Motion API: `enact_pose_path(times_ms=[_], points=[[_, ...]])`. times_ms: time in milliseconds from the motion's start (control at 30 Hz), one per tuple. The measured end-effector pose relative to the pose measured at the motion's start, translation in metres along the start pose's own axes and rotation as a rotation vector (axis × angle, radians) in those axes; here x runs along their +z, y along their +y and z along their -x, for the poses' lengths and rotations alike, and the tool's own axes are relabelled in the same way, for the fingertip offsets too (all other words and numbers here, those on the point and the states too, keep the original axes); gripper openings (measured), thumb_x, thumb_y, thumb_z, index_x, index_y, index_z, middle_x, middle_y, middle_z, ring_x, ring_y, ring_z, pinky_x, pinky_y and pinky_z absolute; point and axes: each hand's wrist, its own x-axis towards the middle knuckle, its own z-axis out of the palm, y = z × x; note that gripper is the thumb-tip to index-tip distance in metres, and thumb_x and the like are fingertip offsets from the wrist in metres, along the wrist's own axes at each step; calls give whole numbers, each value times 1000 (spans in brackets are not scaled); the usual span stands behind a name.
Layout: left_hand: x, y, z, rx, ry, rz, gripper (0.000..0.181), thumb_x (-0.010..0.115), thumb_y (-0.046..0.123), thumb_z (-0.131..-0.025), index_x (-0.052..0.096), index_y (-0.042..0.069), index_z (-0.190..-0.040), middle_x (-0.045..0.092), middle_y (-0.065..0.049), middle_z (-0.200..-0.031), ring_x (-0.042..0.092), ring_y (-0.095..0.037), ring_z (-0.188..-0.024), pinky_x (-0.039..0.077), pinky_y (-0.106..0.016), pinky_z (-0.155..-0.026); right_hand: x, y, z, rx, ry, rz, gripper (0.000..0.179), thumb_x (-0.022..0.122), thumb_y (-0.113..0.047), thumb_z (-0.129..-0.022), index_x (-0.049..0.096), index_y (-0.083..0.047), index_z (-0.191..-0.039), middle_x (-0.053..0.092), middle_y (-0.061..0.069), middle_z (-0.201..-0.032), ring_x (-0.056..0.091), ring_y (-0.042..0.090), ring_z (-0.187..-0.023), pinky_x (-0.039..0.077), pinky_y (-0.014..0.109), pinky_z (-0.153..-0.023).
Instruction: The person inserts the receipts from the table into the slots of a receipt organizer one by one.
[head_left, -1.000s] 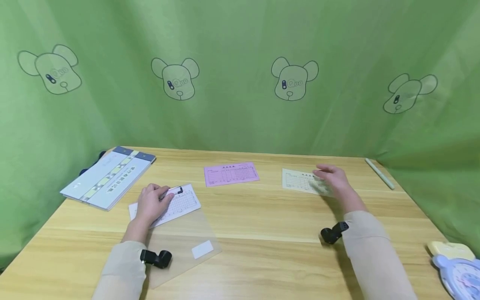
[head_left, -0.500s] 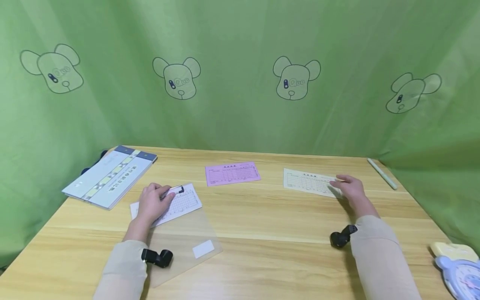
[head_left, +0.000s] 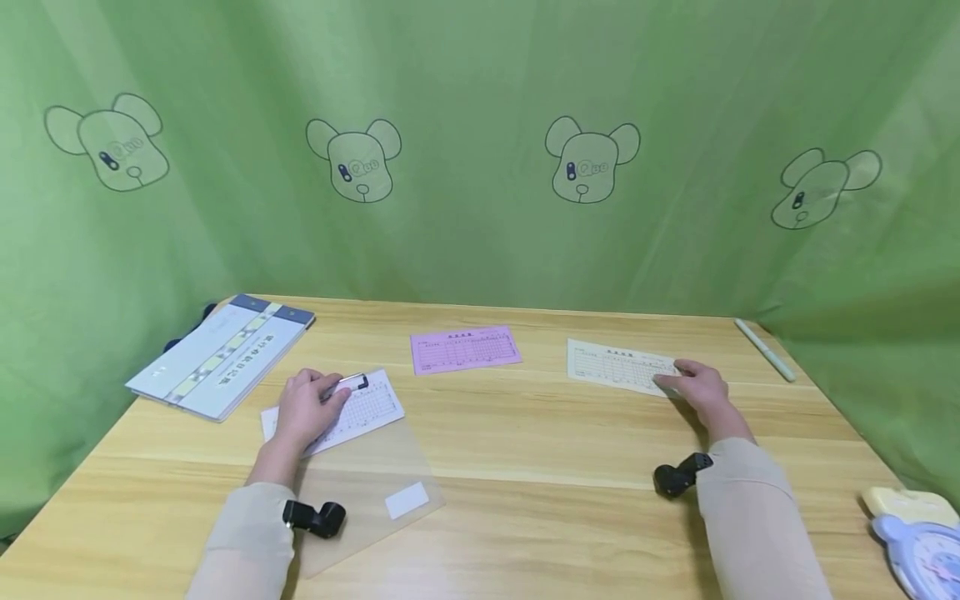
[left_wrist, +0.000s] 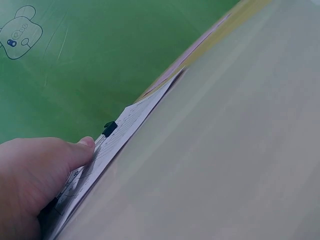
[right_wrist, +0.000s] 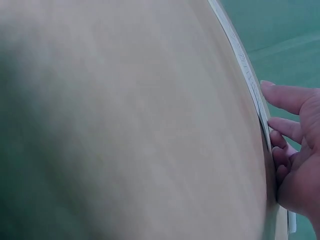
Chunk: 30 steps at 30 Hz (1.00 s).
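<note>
A clear clipboard (head_left: 360,492) lies at the left with a white printed form (head_left: 375,400) on its upper part. My left hand (head_left: 303,408) holds the metal clip (head_left: 352,382) at the top, its thumb over the form in the left wrist view. Further right is a pale green printed form (head_left: 611,367). My right hand (head_left: 697,390) pinches its right end, thumb on top and the other fingers curled at the edge; this grip is partly hidden. In the right wrist view the form (right_wrist: 242,62) shows as a thin strip at the fingertips.
A pink printed form (head_left: 465,350) lies at the back middle. Blue-white account books (head_left: 221,358) with a band are at the far left. A light green pen (head_left: 765,350) lies at the back right. A blue clock (head_left: 926,550) and a yellow object (head_left: 907,504) sit at the right edge.
My right hand has moved right along the pale green form to its right end, and its thumb has come down over it. The left hand has stayed on the clip.
</note>
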Motion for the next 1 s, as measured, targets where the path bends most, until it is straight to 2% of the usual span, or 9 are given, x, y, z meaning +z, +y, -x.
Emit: enact_pose_path(times_ms=[200,333,533,633,767,867,1000], points=[[1,-1,-1,-1,6,-4,40,54,28,-85,55,2,-114,44,-15,-99,37,-28,-89,30,-40,-73,2,-1,1,-13,35,112,72,61,-35,-77,32,9,-127,33,31,-123,22,49,-108,18,52,-88],[1,-1,-1,-1,5,-5,40,53,28,-85,55,1,-114,44,-15,-99,37,-28,-89,30,-40,-73,3,-1,0,-21,47,137,70,60,-36,-78,35,8,-125,34,30,-122,24,47,-104,20,51,-84],[1,-1,0,0,0,-1,39,54,27,-84,55,1,-114,44,-15,-98,37,-28,-88,30,-40,-72,6,-1,1,-17,71,121,59,59,-31,-79,40,5,-122,35,30,-118,23,46,-103,21,51,-81],[2,-1,1,0,1,1,39,54,27,-84,55,1,-114,44,-15,-99,37,-28,-88,30,-40,-72,7,-3,3,-27,97,118,54,58,-27,-78,43,5,-119,37,30,-115,27,46,-103,23,51,-81],[1,-2,2,0,3,-2,39,54,27,-85,55,1,-114,44,-15,-99,37,-28,-89,30,-40,-73,9,-7,5,-58,106,108,53,56,-22,-79,39,6,-121,38,33,-116,35,46,-103,26,50,-83],[1,-1,2,1,2,-1,39,53,27,-85,55,1,-114,44,-15,-100,37,-28,-88,30,-40,-73,10,-8,7,-64,115,92,54,55,-18,-80,35,7,-123,35,34,-118,34,46,-106,26,50,-85],[1,0,1,-1,2,2,39,53,28,-85,55,1,-114,43,-15,-99,36,-28,-88,30,-40,-72,10,-7,8,-48,147,68,44,52,-14,-81,43,6,-119,37,32,-120,32,44,-110,25,48,-89]])
